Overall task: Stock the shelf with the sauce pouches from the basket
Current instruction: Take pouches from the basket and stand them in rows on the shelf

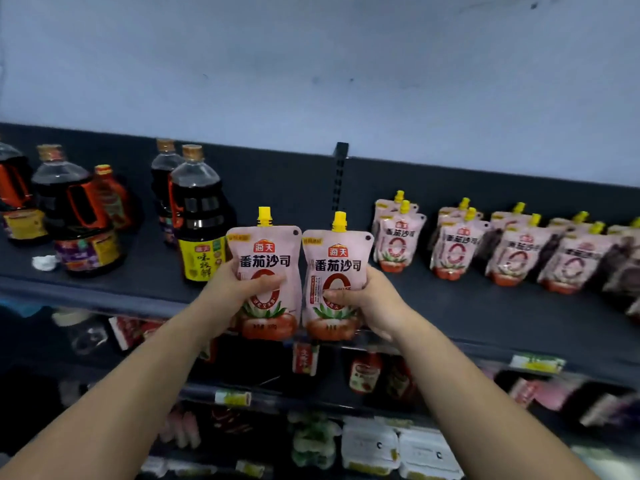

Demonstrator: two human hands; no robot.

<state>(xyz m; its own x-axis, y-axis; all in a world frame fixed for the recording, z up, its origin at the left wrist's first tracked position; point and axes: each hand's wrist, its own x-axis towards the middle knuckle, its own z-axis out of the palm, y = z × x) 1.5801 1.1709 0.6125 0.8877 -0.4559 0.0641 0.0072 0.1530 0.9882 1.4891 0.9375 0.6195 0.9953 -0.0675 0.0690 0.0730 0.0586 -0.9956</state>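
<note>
Both arms outstretched, left grip (239,285) clamped on left pouch (266,251), right grip (369,299) on right pouch (337,258).

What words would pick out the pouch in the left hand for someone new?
Find the dark top shelf. In front of its middle, the left hand and right hand each hold a pink pouch. Yours is the left pouch, beside the yellow-labelled bottle.

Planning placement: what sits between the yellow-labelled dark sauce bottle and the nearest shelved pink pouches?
Head view: bare dark shelf board; only the two pink yellow-capped pouches being held up overlap it.
</note>
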